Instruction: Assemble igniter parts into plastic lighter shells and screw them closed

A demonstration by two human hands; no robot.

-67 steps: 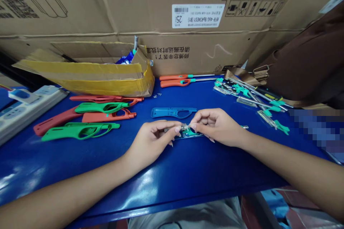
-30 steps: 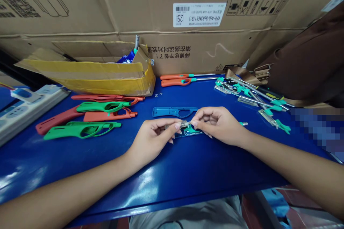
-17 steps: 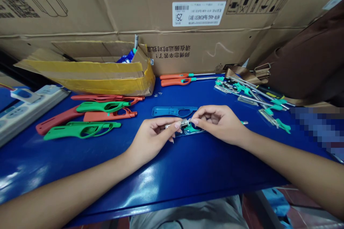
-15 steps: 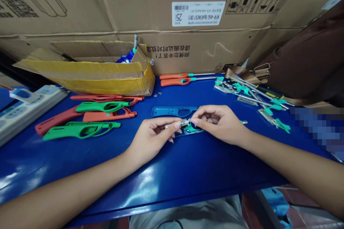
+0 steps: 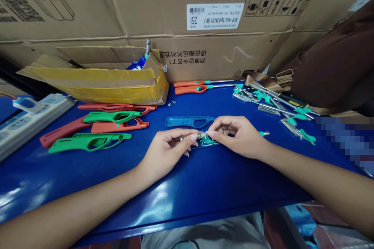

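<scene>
My left hand (image 5: 166, 149) pinches a small clear lighter fuel tank (image 5: 201, 135) with a metallic end between thumb and fingers. My right hand (image 5: 239, 136) has thumb and forefinger closed at the tank's right end, on something too small to make out. Beneath the fingertips lies a blue lighter half-shell with a green trigger piece (image 5: 208, 140) and a thin wire in it, partly covered by both hands. A metal tube with a green collar (image 5: 263, 134) sticks out past my right hand. Just behind, an empty blue half-shell (image 5: 177, 121) rests on the blue table (image 5: 187, 190).
Red and green lighter shells (image 5: 87, 142) lie at the left, beside a power strip (image 5: 35, 113). A yellow-taped carton (image 5: 117, 85) stands behind them. Two orange lighters (image 5: 189, 90) lie at the back. Metal tubes with green parts (image 5: 271, 101) are heaped at the right.
The view has shifted slightly. Both hands stay in nearly the same place, with my right fingertips still at the end of the fuel tank.
</scene>
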